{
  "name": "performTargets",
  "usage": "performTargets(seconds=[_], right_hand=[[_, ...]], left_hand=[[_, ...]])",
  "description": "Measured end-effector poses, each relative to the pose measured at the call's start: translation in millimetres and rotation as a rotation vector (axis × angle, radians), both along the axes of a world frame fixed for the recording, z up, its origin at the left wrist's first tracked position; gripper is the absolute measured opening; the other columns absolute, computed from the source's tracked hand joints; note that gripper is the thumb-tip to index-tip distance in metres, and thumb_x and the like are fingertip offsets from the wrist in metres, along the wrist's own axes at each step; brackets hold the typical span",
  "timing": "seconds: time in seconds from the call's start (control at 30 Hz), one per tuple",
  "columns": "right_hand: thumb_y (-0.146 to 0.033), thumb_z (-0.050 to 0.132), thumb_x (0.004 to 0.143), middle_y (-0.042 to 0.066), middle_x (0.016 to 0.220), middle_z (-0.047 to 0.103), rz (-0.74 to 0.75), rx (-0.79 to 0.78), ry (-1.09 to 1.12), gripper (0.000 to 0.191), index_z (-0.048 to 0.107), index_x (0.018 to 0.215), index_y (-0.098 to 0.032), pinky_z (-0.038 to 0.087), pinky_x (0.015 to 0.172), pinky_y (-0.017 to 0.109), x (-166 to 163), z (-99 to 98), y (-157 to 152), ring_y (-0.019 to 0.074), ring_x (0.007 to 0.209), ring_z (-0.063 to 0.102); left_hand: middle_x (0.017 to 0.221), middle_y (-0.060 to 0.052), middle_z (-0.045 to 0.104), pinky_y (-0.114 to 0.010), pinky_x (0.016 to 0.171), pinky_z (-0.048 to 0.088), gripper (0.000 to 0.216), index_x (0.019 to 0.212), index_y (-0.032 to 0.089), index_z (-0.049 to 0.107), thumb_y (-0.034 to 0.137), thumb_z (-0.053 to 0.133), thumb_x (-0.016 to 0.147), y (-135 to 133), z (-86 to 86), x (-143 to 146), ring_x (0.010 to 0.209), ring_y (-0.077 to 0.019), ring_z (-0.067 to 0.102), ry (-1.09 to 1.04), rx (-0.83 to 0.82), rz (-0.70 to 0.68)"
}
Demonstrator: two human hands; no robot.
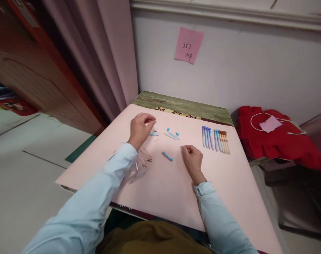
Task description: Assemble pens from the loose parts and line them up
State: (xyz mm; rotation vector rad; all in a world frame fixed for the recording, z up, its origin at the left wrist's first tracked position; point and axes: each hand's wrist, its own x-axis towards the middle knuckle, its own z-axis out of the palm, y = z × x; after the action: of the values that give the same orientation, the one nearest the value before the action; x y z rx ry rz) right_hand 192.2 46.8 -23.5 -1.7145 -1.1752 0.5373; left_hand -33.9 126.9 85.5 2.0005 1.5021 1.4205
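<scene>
My left hand [140, 129] is raised a little above the pink table sheet [173, 183], fingers curled into a pinch; what it pinches is too small to name. Just right of it lie small pen parts: a pale barrel piece [154, 133], a light blue barrel with caps [172, 134], and a blue cap piece [167, 156]. My right hand [192, 160] rests on the sheet with fingers curled in, nothing visible in them. Clear plastic wrappers [139, 167] lie under my left forearm.
A neat row of several assembled pens [215, 139], blue and orange, lies at the right back of the table. A red cloth [276, 139] with a white cable and pink paper sits right of the table. A pink note [189, 45] hangs on the wall; a curtain [107, 53] hangs left.
</scene>
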Motion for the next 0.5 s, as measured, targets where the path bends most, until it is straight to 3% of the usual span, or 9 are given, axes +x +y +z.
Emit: performTargets(seconds=[0.1,0.2,0.33,0.5], right_hand=[[-0.046,0.061,0.079,0.000,0.060,0.065,-0.004,0.002,0.002,0.031,0.073,0.075,-0.018,0.040,0.059,0.025,0,0.0,0,0.0155,0.058,0.055],[-0.046,0.060,0.080,0.000,0.060,0.066,-0.008,0.019,0.006,0.031,0.074,0.074,-0.018,0.040,0.059,0.025,0,-1.7,1,0.0150,0.057,0.054],[-0.046,0.060,0.080,0.000,0.060,0.065,-0.013,0.025,0.015,0.032,0.074,0.074,-0.018,0.040,0.058,0.025,1,-3.5,3,0.0149,0.056,0.054],[-0.047,0.060,0.081,-0.001,0.059,0.065,-0.003,0.015,0.011,0.032,0.074,0.074,-0.019,0.040,0.059,0.026,1,-1.9,3,0.0153,0.057,0.054]], left_hand=[[0.090,-0.008,0.070,-0.039,0.090,0.044,0.012,0.083,0.018,0.073,0.014,0.063,0.078,27,-16.6,18,0.094,-0.0238,0.060,0.418,-0.075,-0.223],[0.095,-0.011,0.070,-0.041,0.093,0.041,0.018,0.087,0.018,0.074,0.011,0.060,0.078,39,-45.3,39,0.101,-0.0268,0.058,0.650,-0.169,-0.301],[0.094,-0.011,0.071,-0.039,0.092,0.040,0.022,0.088,0.019,0.076,0.011,0.059,0.078,48,-67.6,49,0.101,-0.0270,0.059,0.669,-0.201,-0.280],[0.090,-0.013,0.072,-0.037,0.085,0.043,0.021,0.085,0.015,0.076,0.012,0.057,0.077,66,-59.7,11,0.091,-0.0264,0.061,0.658,-0.268,-0.131]])
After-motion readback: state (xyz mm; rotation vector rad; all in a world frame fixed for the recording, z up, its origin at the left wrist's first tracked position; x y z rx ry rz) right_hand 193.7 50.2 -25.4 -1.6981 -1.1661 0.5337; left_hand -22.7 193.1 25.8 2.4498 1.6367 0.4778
